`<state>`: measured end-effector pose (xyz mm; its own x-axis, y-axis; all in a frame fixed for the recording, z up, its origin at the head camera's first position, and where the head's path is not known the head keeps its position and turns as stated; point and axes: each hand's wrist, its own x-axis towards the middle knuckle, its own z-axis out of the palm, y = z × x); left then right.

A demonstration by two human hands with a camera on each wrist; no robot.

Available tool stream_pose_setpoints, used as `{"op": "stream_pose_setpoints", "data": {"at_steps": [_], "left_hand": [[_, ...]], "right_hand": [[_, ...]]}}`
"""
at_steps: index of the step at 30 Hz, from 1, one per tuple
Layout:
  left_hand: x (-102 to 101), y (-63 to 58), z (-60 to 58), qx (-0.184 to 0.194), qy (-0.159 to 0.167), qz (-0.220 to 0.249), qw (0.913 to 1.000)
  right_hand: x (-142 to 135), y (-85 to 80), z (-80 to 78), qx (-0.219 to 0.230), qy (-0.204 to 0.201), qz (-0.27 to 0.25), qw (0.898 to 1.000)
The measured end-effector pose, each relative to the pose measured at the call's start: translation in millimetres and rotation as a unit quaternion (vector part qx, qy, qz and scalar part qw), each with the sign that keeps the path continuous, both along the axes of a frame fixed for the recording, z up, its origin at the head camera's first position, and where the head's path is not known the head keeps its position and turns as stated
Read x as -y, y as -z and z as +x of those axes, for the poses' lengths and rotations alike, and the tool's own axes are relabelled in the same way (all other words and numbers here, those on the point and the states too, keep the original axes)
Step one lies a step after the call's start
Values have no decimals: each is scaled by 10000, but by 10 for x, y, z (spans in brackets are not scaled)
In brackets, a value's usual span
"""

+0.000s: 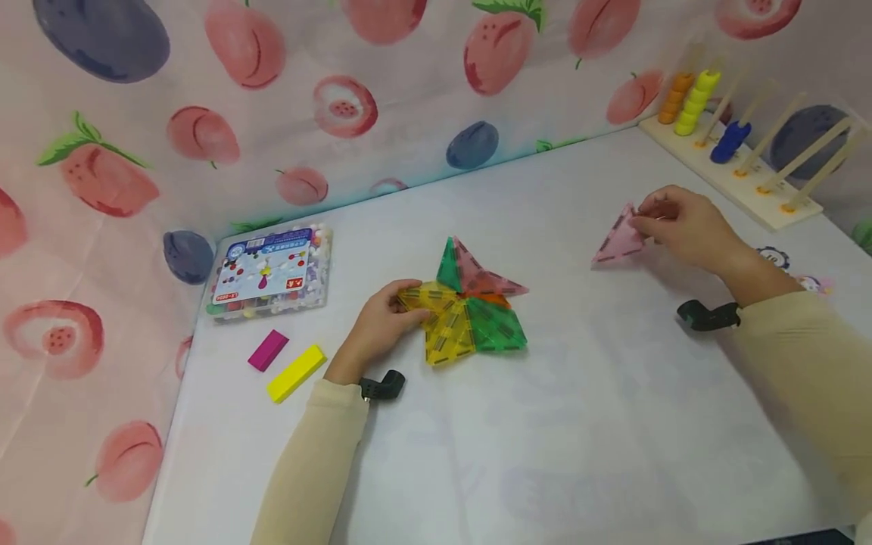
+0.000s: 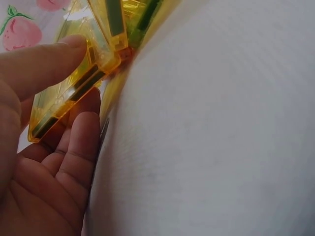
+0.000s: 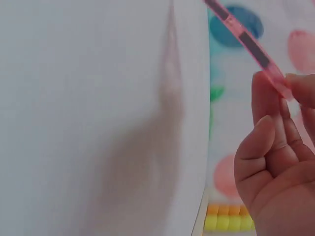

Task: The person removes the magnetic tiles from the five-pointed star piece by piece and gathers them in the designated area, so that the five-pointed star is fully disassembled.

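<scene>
A star-like group of see-through magnetic tiles (image 1: 500,327) in yellow, green, pink and orange lies mid-table. At its left side my left hand (image 1: 381,322) pinches a yellow magnetic tile (image 1: 412,297); in the left wrist view, thumb and fingers stand on either side of that yellow tile (image 2: 69,101). Off to the right, my right hand (image 1: 695,227) holds a pink triangular magnetic tile (image 1: 618,241) by one corner, apart from the group. The right wrist view shows this pink tile (image 3: 253,49) edge-on between thumb and index finger.
A clear box of small colourful pieces (image 1: 269,272) stands at the back left. Before it lie a magenta block (image 1: 269,350) and a yellow block (image 1: 297,374). A wooden peg board with beads (image 1: 736,178) stands at the back right, with small stickers (image 1: 814,284) nearer me.
</scene>
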<state>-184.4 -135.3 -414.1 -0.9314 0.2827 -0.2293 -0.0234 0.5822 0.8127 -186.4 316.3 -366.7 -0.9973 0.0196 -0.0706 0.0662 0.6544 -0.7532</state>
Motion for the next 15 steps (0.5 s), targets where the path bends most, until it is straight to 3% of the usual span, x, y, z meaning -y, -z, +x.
{"op": "stream_pose_setpoints", "data": {"at_steps": [6, 15], "left_hand": [[10, 0, -17, -54, -9, 146, 9999], [12, 14, -16, 65, 54, 299, 9995]], "right_hand": [[-321, -98, -210, 500, -127, 908, 9945], [-587, -12, -529, 1232, -39, 1046, 9869]]}}
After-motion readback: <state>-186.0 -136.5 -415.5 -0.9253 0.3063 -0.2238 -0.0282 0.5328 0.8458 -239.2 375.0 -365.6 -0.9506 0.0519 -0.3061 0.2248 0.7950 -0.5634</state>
